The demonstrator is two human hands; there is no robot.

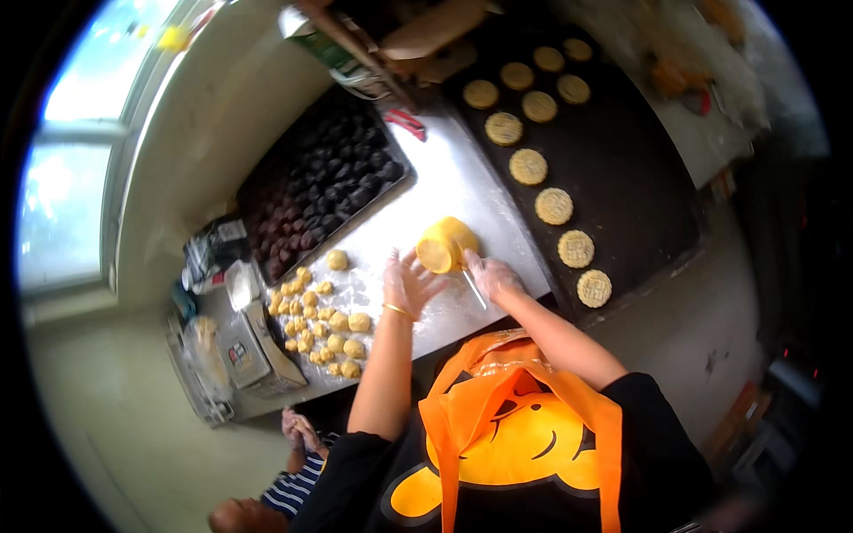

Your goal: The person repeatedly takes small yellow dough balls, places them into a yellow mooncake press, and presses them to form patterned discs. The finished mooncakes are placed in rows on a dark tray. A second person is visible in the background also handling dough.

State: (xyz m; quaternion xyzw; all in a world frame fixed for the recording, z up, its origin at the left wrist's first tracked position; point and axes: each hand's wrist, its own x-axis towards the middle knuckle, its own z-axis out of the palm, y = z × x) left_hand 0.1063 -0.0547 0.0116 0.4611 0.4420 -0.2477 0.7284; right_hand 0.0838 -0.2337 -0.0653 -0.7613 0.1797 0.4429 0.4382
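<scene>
A thick yellow log that looks like dough (445,245) lies on the floured metal table (436,183). My left hand (410,285), in a clear glove, is just left of it with spread fingers and holds nothing. On the log's right side, my gloved right hand (494,276) grips a thin, pale metal tool (476,289), perhaps a scraper or blade; the fingers hide most of it. Small yellow dough balls and pieces (323,326) are scattered on flour to the left. Stamped round mooncakes (554,206) sit on a dark baking tray (626,180) at the right.
A tray (400,174) of black balls (346,166) and reddish-brown balls (280,230) stands at back left. A scale (246,353) and a white scoop-like container (242,285) are at the left end. A red packet (405,124) lies behind. Another person's gloved hands (301,430) are at lower left.
</scene>
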